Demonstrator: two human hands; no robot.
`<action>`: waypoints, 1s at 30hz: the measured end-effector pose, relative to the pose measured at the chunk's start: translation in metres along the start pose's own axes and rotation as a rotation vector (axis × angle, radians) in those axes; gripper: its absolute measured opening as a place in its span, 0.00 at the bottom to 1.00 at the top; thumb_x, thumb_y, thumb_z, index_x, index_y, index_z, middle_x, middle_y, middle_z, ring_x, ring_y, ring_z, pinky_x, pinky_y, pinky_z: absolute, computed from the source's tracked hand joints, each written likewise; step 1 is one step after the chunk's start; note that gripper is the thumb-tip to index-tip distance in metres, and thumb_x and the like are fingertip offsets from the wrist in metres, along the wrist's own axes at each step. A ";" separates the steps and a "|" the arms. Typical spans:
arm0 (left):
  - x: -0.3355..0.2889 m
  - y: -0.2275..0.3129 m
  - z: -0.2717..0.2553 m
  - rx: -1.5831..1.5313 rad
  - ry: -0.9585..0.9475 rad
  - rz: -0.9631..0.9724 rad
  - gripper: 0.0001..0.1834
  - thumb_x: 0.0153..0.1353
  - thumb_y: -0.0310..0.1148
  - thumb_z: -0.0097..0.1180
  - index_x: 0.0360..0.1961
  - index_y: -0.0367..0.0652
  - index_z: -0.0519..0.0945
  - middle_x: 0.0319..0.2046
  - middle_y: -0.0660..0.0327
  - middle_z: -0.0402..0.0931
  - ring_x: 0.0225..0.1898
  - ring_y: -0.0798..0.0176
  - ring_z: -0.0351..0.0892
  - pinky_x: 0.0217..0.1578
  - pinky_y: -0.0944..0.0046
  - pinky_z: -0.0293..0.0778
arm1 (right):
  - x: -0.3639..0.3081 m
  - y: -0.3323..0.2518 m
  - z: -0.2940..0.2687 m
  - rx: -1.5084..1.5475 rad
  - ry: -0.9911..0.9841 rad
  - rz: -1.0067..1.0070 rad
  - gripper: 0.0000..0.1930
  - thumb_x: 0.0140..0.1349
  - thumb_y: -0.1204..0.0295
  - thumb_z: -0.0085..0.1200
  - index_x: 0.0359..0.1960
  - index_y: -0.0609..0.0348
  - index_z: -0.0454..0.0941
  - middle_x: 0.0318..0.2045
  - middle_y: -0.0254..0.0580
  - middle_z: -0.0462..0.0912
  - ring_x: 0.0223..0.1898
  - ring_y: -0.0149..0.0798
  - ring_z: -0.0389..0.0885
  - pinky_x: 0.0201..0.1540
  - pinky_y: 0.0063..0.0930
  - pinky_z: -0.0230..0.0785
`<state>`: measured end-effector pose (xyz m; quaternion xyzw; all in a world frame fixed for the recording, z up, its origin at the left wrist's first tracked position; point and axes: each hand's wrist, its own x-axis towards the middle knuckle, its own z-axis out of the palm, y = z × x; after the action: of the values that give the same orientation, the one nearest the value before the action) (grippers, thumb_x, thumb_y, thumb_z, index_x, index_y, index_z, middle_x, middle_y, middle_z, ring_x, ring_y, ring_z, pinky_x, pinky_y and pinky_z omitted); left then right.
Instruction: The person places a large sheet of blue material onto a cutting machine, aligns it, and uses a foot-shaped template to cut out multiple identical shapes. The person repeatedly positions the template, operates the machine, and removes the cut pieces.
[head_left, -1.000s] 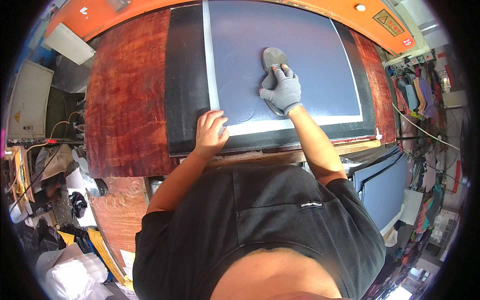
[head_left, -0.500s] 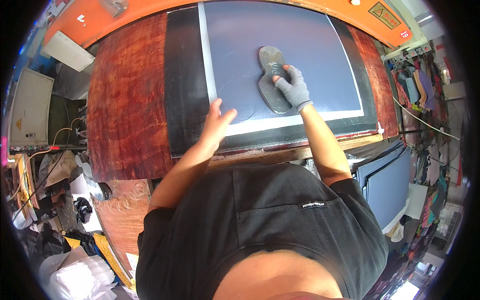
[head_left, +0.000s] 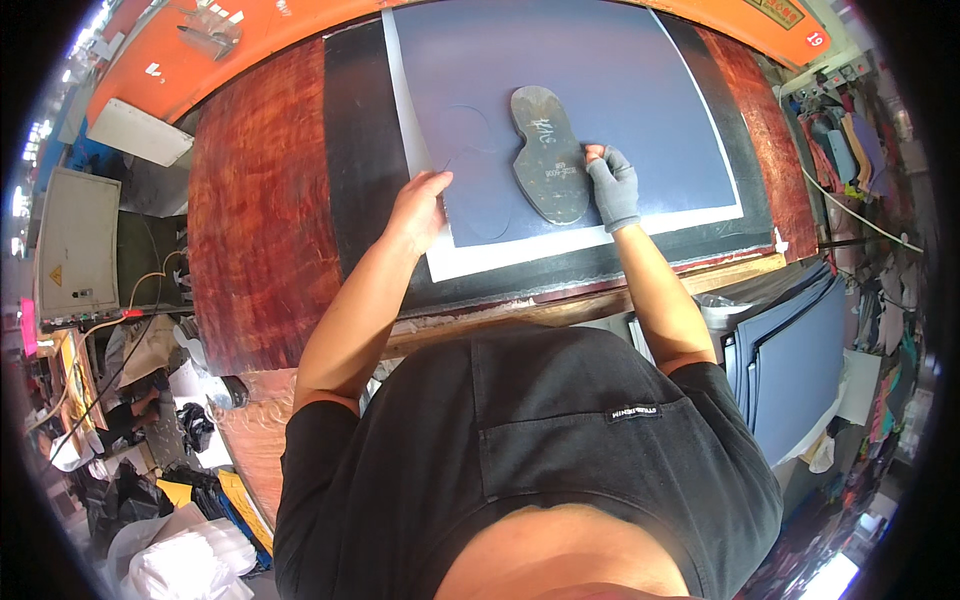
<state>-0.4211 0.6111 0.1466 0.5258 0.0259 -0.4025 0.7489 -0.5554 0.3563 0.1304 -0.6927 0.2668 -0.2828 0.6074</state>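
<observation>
Shoe-sole die (head_left: 553,160) lies on the blue sheet (head_left: 640,100), its edge gripped by the gloved right hand (head_left: 615,190); the left hand (head_left: 418,212) pinches the sheet's edge. One outline (head_left: 485,235) shows; the rest looks unmarked.

A dark grey, sole-shaped template (head_left: 553,158) is lying face-up near the upper centre of the frame, resting on a blue sheet (head_left: 655,115). It is standing nearly lengthwise in view, its top end leaning slightly left; a notch is cutting into its left side, and pale markings are showing on its face. The blue sheet is spreading across the upper centre, showing pale margins left and below, faint curved outlines running left of the template.
</observation>
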 end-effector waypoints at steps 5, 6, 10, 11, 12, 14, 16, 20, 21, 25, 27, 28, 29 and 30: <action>0.005 -0.011 -0.001 -0.378 -0.076 -0.052 0.15 0.66 0.34 0.45 0.52 0.39 0.68 0.51 0.52 0.71 0.53 0.50 0.70 0.55 0.49 0.66 | -0.044 -0.040 0.038 -0.655 -0.362 -0.850 0.28 0.44 0.60 0.66 0.46 0.59 0.75 0.47 0.49 0.75 0.50 0.48 0.73 0.52 0.39 0.66; 0.004 -0.013 -0.001 -0.414 -0.114 -0.062 0.16 0.67 0.35 0.44 0.53 0.39 0.66 0.52 0.52 0.70 0.54 0.49 0.70 0.55 0.48 0.66 | -0.052 -0.045 0.050 -0.662 -0.380 -0.880 0.29 0.43 0.59 0.66 0.47 0.59 0.75 0.47 0.48 0.75 0.50 0.48 0.72 0.52 0.40 0.66; -0.001 -0.012 0.004 -0.390 -0.087 -0.037 0.14 0.68 0.36 0.42 0.51 0.40 0.66 0.50 0.49 0.72 0.52 0.46 0.72 0.50 0.46 0.70 | -0.055 -0.051 0.074 -0.710 -0.365 -0.922 0.26 0.46 0.62 0.63 0.48 0.58 0.74 0.43 0.45 0.78 0.45 0.47 0.76 0.50 0.39 0.67; -0.003 -0.011 0.004 -0.350 -0.056 -0.055 0.12 0.68 0.36 0.42 0.47 0.41 0.66 0.49 0.49 0.73 0.50 0.47 0.73 0.49 0.47 0.71 | -0.051 -0.052 0.074 -0.629 -0.323 -0.969 0.25 0.47 0.63 0.62 0.48 0.57 0.74 0.41 0.45 0.79 0.43 0.46 0.77 0.49 0.38 0.68; -0.006 -0.010 0.002 -0.322 -0.075 -0.057 0.10 0.68 0.35 0.42 0.44 0.41 0.67 0.48 0.49 0.74 0.48 0.48 0.74 0.48 0.48 0.72 | -0.045 -0.054 0.071 -0.606 -0.399 -0.831 0.19 0.52 0.67 0.60 0.45 0.62 0.75 0.35 0.44 0.81 0.37 0.43 0.80 0.43 0.35 0.71; -0.008 -0.012 -0.001 -0.279 -0.072 -0.050 0.08 0.68 0.35 0.42 0.41 0.42 0.68 0.44 0.49 0.76 0.43 0.50 0.76 0.44 0.50 0.74 | -0.028 -0.064 0.063 -0.408 -0.298 -0.436 0.14 0.56 0.67 0.58 0.40 0.63 0.78 0.30 0.41 0.81 0.34 0.35 0.78 0.40 0.30 0.71; -0.007 -0.017 -0.004 -0.240 -0.018 -0.043 0.07 0.68 0.34 0.43 0.40 0.41 0.67 0.40 0.48 0.78 0.36 0.52 0.78 0.37 0.52 0.76 | -0.006 -0.085 0.055 -0.260 -0.247 -0.179 0.12 0.59 0.66 0.56 0.37 0.63 0.80 0.26 0.37 0.80 0.32 0.27 0.75 0.37 0.25 0.70; 0.000 -0.027 -0.006 -0.190 0.057 0.024 0.07 0.68 0.32 0.42 0.42 0.39 0.66 0.38 0.48 0.78 0.31 0.54 0.78 0.32 0.55 0.76 | 0.046 -0.141 0.054 -0.378 -0.135 -0.300 0.13 0.57 0.65 0.56 0.35 0.64 0.81 0.23 0.34 0.80 0.28 0.25 0.74 0.33 0.22 0.67; 0.000 -0.029 -0.005 -0.192 0.059 0.030 0.08 0.69 0.32 0.41 0.43 0.39 0.66 0.38 0.48 0.78 0.31 0.54 0.78 0.31 0.55 0.76 | 0.058 -0.156 0.055 -0.335 -0.101 -0.319 0.14 0.56 0.64 0.55 0.34 0.65 0.81 0.22 0.38 0.80 0.26 0.27 0.75 0.31 0.23 0.67; -0.011 -0.032 0.004 -0.078 0.177 0.177 0.12 0.69 0.30 0.40 0.50 0.37 0.65 0.44 0.47 0.74 0.37 0.57 0.77 0.38 0.60 0.75 | 0.069 -0.194 0.061 -0.322 -0.226 -0.532 0.13 0.57 0.64 0.56 0.35 0.64 0.80 0.24 0.41 0.81 0.26 0.33 0.77 0.31 0.25 0.68; -0.019 -0.023 0.005 0.044 0.166 0.326 0.21 0.67 0.42 0.42 0.53 0.36 0.64 0.50 0.48 0.70 0.45 0.58 0.72 0.47 0.57 0.68 | 0.047 -0.194 0.065 -0.498 -0.239 -0.657 0.13 0.57 0.65 0.56 0.36 0.62 0.79 0.27 0.45 0.81 0.27 0.40 0.78 0.31 0.28 0.69; -0.023 -0.018 0.004 0.102 0.162 0.389 0.26 0.66 0.48 0.43 0.55 0.36 0.64 0.53 0.49 0.68 0.49 0.58 0.70 0.51 0.56 0.64 | 0.032 -0.190 0.068 -0.579 -0.251 -0.746 0.13 0.57 0.65 0.56 0.37 0.62 0.79 0.28 0.47 0.81 0.28 0.44 0.79 0.32 0.29 0.70; -0.027 -0.013 0.005 -0.072 0.054 0.256 0.35 0.64 0.55 0.43 0.60 0.36 0.59 0.55 0.49 0.66 0.55 0.56 0.66 0.55 0.56 0.62 | 0.011 -0.181 0.072 -0.588 -0.288 -0.934 0.11 0.56 0.66 0.55 0.36 0.60 0.78 0.28 0.51 0.78 0.29 0.52 0.77 0.32 0.34 0.71; -0.029 -0.008 0.005 -0.247 -0.063 0.122 0.44 0.61 0.61 0.44 0.65 0.36 0.54 0.58 0.50 0.64 0.60 0.53 0.63 0.58 0.55 0.59 | -0.012 -0.170 0.076 -0.582 -0.399 -0.954 0.08 0.52 0.72 0.54 0.33 0.57 0.77 0.24 0.46 0.76 0.26 0.49 0.76 0.27 0.35 0.69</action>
<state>-0.4481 0.6230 0.1559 0.4173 0.0199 -0.3663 0.8315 -0.5051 0.4378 0.2904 -0.9139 -0.1269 -0.3042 0.2369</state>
